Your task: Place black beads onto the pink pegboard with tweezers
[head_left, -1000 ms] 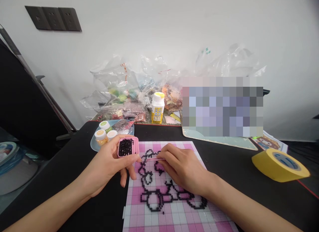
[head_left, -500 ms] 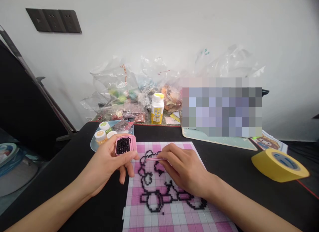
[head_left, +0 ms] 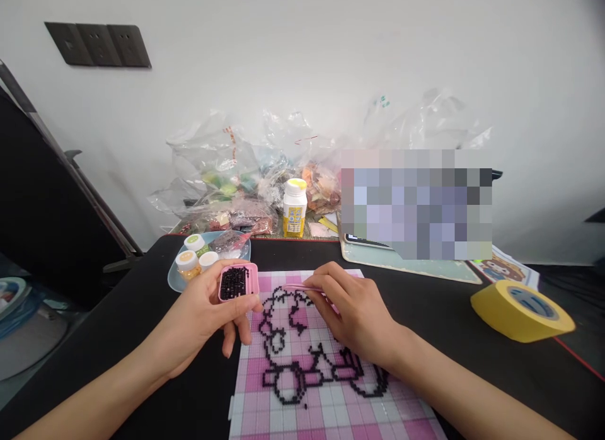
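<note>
My left hand (head_left: 215, 304) is closed around a small pink tray (head_left: 254, 279), held left of the pegboard's top edge. Black beads (head_left: 234, 282) fill much of that tray. Between the fingers of my right hand (head_left: 352, 304) is a pair of pink tweezers (head_left: 297, 287), tips pointing left over the upper part of the bead outline. Too small to tell is whether the tips hold a bead. Under both lies a pink-and-white checked pegboard (head_left: 278, 424), bearing an outline of black beads (head_left: 288, 383). My right hand and wrist cover part of its right side.
A blue plate (head_left: 176, 282) with small jars (head_left: 188, 261) and a bag stands at the left. Behind are a white-and-yellow bottle (head_left: 295, 207) and plastic bags of beads (head_left: 227, 175). Yellow tape (head_left: 501, 311) lies right, near a blurred-out area on a pale green board (head_left: 416, 266).
My right hand has moved up the board a little, taking the tweezer tips from inside the outline to its top edge. The left hand stays nearly still with the tray; the view shifts slightly.
</note>
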